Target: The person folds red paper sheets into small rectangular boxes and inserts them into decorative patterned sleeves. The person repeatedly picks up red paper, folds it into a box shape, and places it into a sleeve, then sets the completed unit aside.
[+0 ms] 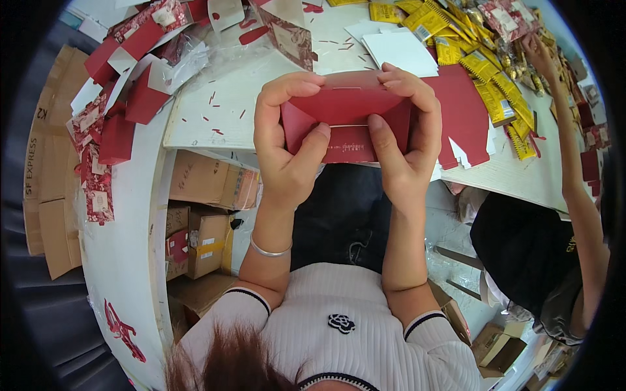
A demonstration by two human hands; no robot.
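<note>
"What are the hands doing?"

"The left hand (285, 146) and right hand (405, 150) each pinch one end of a red box (349, 109), thumbs on its near flap (352, 147), fingers curled around the outside."

"So where's the box?"

"Between them, over the desk's (203, 135) near edge."

"And farther out?"

"A flat red sheet (460, 107) just right, then yellow packets (493, 101) toward the desk's right side."

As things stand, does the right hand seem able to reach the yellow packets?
Probably yes, but the right hand must first release the red box, also held by the left hand. Mainly flat red card lies between that hand and the yellow packets.
</note>
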